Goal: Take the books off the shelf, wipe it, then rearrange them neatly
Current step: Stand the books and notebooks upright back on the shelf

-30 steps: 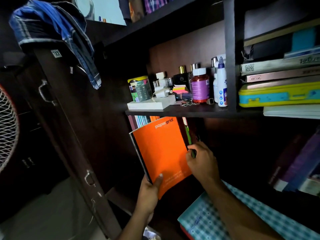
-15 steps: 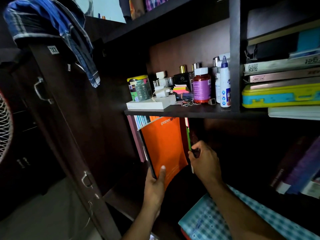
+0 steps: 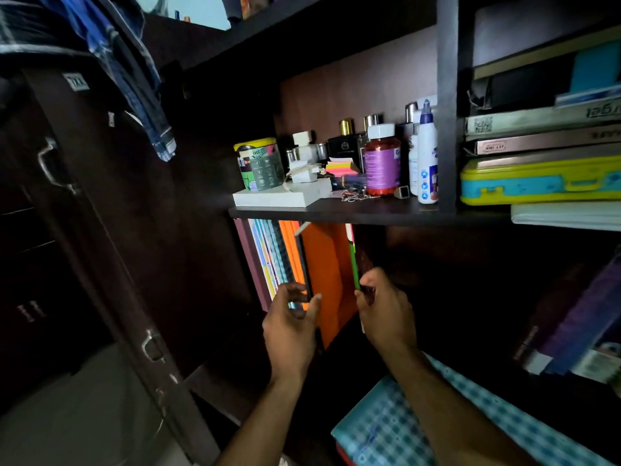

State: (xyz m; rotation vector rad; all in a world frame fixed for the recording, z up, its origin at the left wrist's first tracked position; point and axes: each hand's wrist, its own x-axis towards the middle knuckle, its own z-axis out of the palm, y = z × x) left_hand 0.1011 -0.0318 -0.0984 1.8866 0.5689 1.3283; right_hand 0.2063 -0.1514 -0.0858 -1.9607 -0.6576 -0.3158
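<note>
An orange notebook [image 3: 327, 274] stands nearly upright in the lower shelf compartment, to the right of a row of upright books [image 3: 268, 260]. My left hand [image 3: 290, 326] grips the notebook's dark spine edge, thumb on the cover and fingers behind. My right hand [image 3: 386, 312] pinches a thin green-edged book [image 3: 353, 264] standing just to the right of the notebook. The dark shelf board [image 3: 353, 211] runs right above the books.
Bottles, a tin, sticky notes and a white box crowd the upper shelf [image 3: 336, 169]. Stacked books and a yellow-blue case [image 3: 537, 179] lie at right. More books [image 3: 578, 331] lean at lower right. A checked cloth [image 3: 453, 415] lies under my right arm. A cupboard door [image 3: 100, 230] stands left.
My left hand has pushed the orange notebook up and back into the shelf, turning it from tilted and face-out to nearly upright. My right hand stayed on the green-edged book.
</note>
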